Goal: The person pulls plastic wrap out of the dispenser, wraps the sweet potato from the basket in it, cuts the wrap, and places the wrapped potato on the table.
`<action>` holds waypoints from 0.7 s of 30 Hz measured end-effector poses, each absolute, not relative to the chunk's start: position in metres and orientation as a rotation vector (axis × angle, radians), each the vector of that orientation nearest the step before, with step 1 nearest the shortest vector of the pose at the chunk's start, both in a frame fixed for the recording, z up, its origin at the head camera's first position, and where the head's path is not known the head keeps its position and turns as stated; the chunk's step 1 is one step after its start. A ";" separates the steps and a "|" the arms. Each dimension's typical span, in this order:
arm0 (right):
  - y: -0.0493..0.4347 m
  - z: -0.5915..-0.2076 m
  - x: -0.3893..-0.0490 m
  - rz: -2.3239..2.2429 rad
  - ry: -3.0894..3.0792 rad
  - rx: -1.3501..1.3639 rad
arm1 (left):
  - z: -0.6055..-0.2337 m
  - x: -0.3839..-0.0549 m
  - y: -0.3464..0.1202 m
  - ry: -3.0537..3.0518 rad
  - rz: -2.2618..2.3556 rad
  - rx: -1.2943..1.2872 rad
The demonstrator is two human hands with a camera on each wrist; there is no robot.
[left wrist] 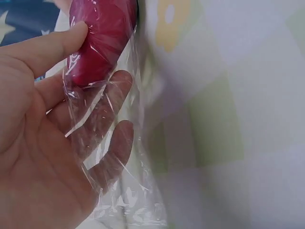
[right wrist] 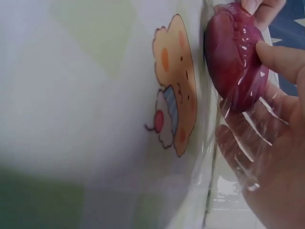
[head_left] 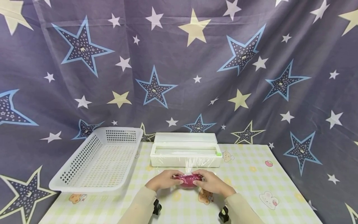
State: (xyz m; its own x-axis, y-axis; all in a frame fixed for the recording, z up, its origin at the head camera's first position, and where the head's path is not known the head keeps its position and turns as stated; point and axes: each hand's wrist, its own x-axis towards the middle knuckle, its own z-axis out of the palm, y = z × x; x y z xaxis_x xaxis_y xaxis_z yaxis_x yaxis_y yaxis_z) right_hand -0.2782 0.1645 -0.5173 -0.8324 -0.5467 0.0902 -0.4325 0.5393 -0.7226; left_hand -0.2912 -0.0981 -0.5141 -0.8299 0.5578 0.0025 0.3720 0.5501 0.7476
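A smooth, dark-red oval item (head_left: 188,181), wrapped in clear cling film, is held between both hands just in front of a white cling film box (head_left: 185,161). My left hand (head_left: 167,179) pinches its left end, thumb on the near side and fingers behind. At the other end, the right hand (head_left: 211,183) grips it the same way. Loose cling film (left wrist: 109,157) hangs past the left end over the fingers in the left wrist view. More of it spreads across the right fingers in the right wrist view. A gathered strip of film (head_left: 193,166) runs from the box to the item.
The box's lid (head_left: 185,137) is raised, and a green tab (head_left: 218,153) sits at its right end. A white perforated basket (head_left: 128,169) stands on the left of the checked tablecloth (head_left: 249,174). Behind the table hangs a star-patterned curtain (head_left: 173,49).
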 end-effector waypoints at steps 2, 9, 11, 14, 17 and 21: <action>0.164 -0.518 -0.280 -1.169 2.616 -0.839 | -0.514 -0.292 -0.098 2.532 1.169 0.722; 0.161 -0.519 -0.291 -1.098 2.653 -0.814 | -0.517 -0.299 -0.098 2.525 1.217 0.600; 0.160 -0.519 -0.294 -1.123 2.633 -0.793 | -0.518 -0.300 -0.098 2.516 1.238 0.563; 0.159 -0.519 -0.297 -1.165 2.611 -0.772 | -0.519 -0.302 -0.097 2.529 1.236 0.529; 0.157 -0.518 -0.298 -1.194 2.608 -0.755 | -0.519 -0.303 -0.095 2.558 1.212 0.495; 0.155 -0.518 -0.299 -1.208 2.627 -0.712 | -0.519 -0.306 -0.093 2.583 1.197 0.446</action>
